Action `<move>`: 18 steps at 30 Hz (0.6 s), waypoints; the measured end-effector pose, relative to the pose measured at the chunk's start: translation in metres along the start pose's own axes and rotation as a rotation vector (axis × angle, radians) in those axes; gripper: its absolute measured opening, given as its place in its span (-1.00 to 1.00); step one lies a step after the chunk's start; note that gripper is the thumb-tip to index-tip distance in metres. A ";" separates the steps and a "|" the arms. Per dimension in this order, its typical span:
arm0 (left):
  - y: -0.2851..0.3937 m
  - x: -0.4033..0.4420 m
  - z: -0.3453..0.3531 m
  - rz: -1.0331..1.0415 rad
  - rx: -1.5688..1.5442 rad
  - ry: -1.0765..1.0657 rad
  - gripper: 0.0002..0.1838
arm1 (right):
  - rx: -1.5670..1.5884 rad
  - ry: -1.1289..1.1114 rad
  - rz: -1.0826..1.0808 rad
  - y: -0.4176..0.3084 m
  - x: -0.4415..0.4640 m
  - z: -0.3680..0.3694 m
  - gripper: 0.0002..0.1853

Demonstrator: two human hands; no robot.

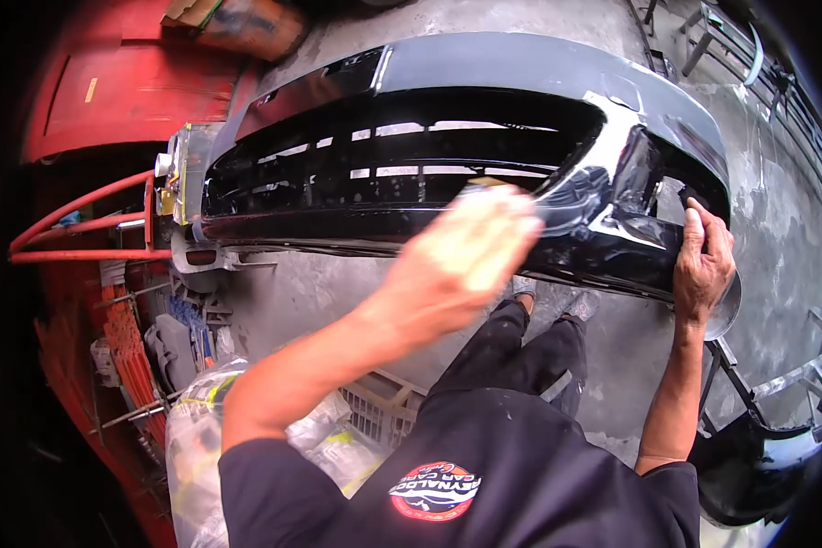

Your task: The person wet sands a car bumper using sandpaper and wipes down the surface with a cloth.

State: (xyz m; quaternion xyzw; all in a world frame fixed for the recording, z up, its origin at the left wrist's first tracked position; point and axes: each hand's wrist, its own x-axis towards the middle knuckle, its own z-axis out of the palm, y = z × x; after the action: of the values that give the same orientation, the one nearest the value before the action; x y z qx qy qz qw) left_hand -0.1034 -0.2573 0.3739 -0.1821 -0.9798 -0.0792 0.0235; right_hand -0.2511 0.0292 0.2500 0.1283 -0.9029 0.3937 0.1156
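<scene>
A glossy black and grey car bumper (292, 222) spans the view, with a wide slatted opening in its middle. My left hand (470, 245), blurred by motion, is at the bumper's lower front beside the wet-looking, whitish streaked corner. Its fingers are pressed together, and a small yellowish flat piece (487, 182) shows at their tips; what it is stays unclear. At the bumper's right end, my right hand (706, 260) grips the edge beside the small side opening, its fingers partly hidden behind the edge.
Red panels (137, 96) and a red tubular frame (82, 256) are on the left. Plastic-wrapped items (196, 438) and a grey crate (379, 408) lie lower left. Another dark bumper (749, 466) is lower right, near metal stands (799, 370). My legs and feet are below the bumper.
</scene>
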 end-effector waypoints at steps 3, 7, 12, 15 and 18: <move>-0.019 -0.053 -0.016 -0.100 0.136 -0.053 -0.37 | 0.002 0.019 -0.014 -0.007 0.002 0.000 -0.79; 0.009 0.024 0.013 -0.022 0.008 -0.042 -0.39 | 0.010 0.031 -0.059 -0.005 0.003 0.000 -0.80; -0.002 0.007 -0.010 0.001 -0.005 -0.124 -0.31 | 0.009 0.058 -0.049 -0.002 0.003 -0.002 -0.81; -0.012 -0.031 -0.013 -0.012 0.101 -0.144 -0.29 | 0.021 0.055 -0.066 -0.008 0.005 -0.004 -0.83; -0.001 0.049 0.007 0.049 -0.067 -0.122 -0.31 | 0.018 0.073 -0.104 -0.007 0.005 -0.001 -0.83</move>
State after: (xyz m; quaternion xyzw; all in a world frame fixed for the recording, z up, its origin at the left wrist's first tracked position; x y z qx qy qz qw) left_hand -0.1498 -0.2396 0.3705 -0.2115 -0.9714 -0.0999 -0.0405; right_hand -0.2534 0.0249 0.2568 0.1614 -0.8866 0.3997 0.1676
